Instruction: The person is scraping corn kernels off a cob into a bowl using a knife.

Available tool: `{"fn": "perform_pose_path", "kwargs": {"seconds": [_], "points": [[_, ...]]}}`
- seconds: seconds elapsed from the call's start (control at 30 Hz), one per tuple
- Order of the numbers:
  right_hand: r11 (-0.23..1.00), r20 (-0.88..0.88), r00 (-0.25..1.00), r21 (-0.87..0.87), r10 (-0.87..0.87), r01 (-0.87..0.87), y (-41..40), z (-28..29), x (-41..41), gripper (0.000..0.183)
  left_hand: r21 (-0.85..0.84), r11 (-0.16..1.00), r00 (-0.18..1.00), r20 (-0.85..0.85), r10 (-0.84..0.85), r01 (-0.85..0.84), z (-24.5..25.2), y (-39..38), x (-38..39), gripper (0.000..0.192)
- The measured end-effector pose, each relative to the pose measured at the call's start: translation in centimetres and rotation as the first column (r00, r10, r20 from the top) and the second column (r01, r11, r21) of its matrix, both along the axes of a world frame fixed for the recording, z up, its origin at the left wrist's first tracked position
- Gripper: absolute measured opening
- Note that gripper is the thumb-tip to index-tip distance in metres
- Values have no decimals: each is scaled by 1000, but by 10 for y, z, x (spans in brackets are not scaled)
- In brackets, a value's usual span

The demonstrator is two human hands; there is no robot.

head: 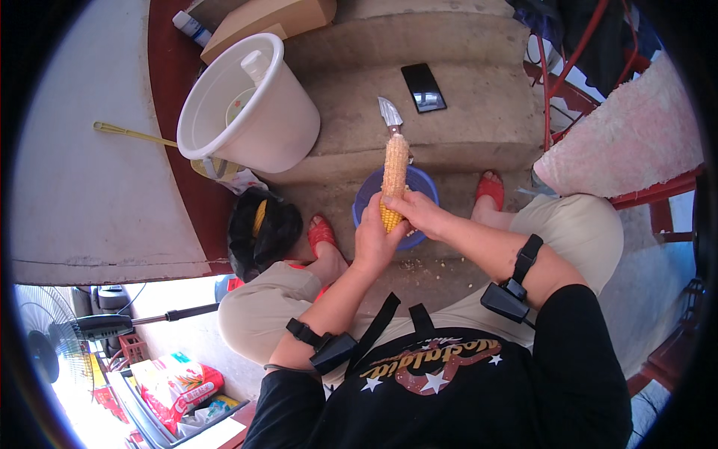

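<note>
Both of my hands grip one corn cob [395, 168] over a blue plastic basket [424, 178]. The cob's far part is stripped of kernels, while yellow kernels still cover the end nearest me. My left hand [374, 238] wraps the lower end from the left. From the right, my right hand [422, 212] holds the cob with its thumb across the kernels. Some loose kernels show in the basket beside the cob. Just beyond the cob's tip, a knife [391, 115] lies on the concrete step, its handle partly hidden by the cob.
A white bucket [303, 120] stands at the left on the step, near a cardboard box [269, 25]. A black phone [423, 88] lies beyond the knife. Left of my foot sits a black plastic bag [244, 224] with corn inside. Kernels are scattered on the floor [426, 280].
</note>
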State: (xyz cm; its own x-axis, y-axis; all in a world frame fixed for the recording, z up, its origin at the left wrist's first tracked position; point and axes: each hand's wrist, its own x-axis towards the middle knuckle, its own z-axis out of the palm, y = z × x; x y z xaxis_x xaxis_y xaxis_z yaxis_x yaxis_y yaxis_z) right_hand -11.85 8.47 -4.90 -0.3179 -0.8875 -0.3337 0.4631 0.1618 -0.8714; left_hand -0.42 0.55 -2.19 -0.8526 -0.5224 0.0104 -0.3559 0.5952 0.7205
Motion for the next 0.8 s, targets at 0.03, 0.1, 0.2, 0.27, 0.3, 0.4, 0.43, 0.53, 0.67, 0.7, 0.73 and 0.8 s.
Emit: {"fn": "perform_pose_path", "kwargs": {"seconds": [0.03,0.1,0.2,0.27,0.3,0.4,0.43,0.53,0.67,0.7,0.73,0.8], "points": [[1000,1,1000,-1,2,-2,0,0,-1,46,27,1000,999,-45,6,-5,-3,-2,1,64],[996,39,999,74,38,-41,1,5,-4,45,160,987,998,-51,35,-26,-4,-4,2,64],[999,121,992,33,25,-29,2,5,-4,44,268,962,997,-46,59,-45,1,-5,1,63],[999,211,977,24,21,-27,4,12,-6,44,246,968,998,-36,57,-46,3,-6,0,63],[1000,302,953,17,17,-23,3,15,-6,44,153,987,999,-19,47,-44,4,-7,1,62],[996,222,971,17,84,-90,3,14,-6,43,8,1000,1000,-20,13,-12,6,-2,1,63],[996,222,972,18,81,-87,4,13,-5,43,-42,999,999,-37,-13,12,7,0,1,64],[997,56,996,33,73,-75,3,10,-2,43,16,1000,999,-36,8,-8,0,-1,1,66],[994,136,985,12,102,-104,4,6,-7,42,141,990,994,-108,2,13,-6,-7,2,60],[995,179,979,-6,102,-102,5,5,-9,42,230,973,995,-94,19,3,-2,-6,1,61],[995,178,979,-5,100,-101,5,2,-10,42,316,949,996,-79,34,-8,1,-6,1,61],[995,211,972,-23,100,-97,3,1,-10,42,236,972,996,-88,32,-10,-4,-8,3,62]]}}
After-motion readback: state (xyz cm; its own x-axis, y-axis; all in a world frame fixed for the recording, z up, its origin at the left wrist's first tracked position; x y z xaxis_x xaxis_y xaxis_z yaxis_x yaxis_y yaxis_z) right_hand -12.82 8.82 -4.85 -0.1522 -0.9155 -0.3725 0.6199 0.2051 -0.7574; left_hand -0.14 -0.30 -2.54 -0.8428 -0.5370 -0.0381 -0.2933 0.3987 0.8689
